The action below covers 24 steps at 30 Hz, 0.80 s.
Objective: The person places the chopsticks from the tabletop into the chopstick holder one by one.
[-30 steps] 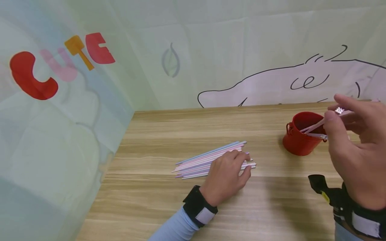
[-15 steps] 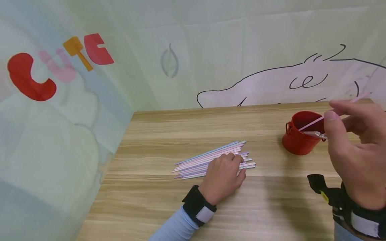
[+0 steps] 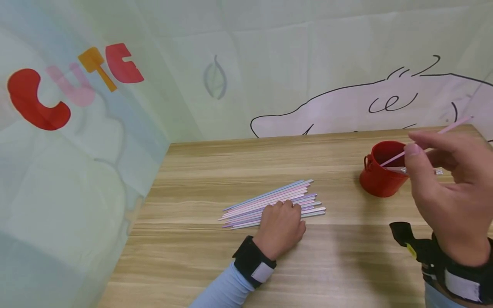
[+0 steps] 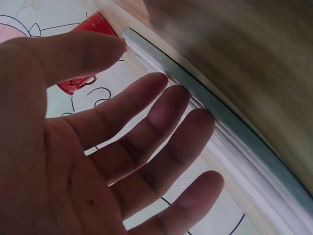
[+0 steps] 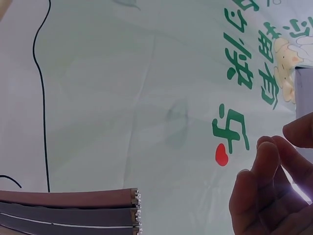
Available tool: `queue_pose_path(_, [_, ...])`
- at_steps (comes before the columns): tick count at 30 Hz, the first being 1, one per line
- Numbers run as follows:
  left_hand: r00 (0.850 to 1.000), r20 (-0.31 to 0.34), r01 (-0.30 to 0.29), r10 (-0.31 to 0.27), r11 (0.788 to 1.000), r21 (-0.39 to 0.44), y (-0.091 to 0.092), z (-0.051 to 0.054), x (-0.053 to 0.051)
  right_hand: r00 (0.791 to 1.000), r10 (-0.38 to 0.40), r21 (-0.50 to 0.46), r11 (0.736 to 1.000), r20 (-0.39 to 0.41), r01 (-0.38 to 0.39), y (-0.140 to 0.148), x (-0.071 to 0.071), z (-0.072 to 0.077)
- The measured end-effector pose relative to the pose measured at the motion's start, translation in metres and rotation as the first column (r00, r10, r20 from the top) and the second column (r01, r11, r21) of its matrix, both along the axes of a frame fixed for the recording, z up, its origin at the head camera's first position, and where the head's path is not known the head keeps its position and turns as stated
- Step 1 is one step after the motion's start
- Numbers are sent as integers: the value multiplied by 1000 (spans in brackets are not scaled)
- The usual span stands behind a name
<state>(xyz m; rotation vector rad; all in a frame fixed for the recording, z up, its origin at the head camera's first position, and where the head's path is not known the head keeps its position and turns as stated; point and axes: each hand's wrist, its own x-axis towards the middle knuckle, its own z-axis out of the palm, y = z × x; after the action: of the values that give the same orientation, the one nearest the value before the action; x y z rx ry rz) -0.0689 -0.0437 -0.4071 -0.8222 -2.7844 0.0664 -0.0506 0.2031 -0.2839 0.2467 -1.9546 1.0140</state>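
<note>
Several thin pastel sticks (image 3: pixel 250 207) lie in a fanned bundle on the table. My left hand (image 3: pixel 281 229) rests over their near side; in the left wrist view this hand (image 4: pixel 122 132) has loosely bent fingers, the tips against the sticks (image 4: pixel 234 139). At the right, my right hand (image 3: pixel 450 188) pinches a pink stick (image 3: pixel 456 124) between thumb and index finger, its lower end inside a red bucket (image 3: pixel 381 184). More silver-ended sticks lean on the rim, partly behind the hand. In the right wrist view, silver-ended sticks (image 5: pixel 68 215) appear left of the fingers.
The wooden table (image 3: pixel 200 171) meets a pale printed cloth (image 3: pixel 269 64) at its back and left edges. The bucket has a small side handle (image 3: pixel 366 162). Green lettering (image 5: pixel 239 63) marks the cloth in the right wrist view.
My left hand has slid a little left along the sticks, uncovering their right ends. My right hand has shifted slightly left, and the pink stick now sticks out beyond its index finger.
</note>
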Motion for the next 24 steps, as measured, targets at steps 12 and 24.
queue_pose_path(12, [997,-48,51,-53,998,-48,-2,-2,0,998,54,-13,998,-35,-55,-4,-2,0])
queue_pose_path(24, [994,14,108,-108,992,-61,-3,-3,0,990,132,18,991,-51,-131,-8,-3,3])
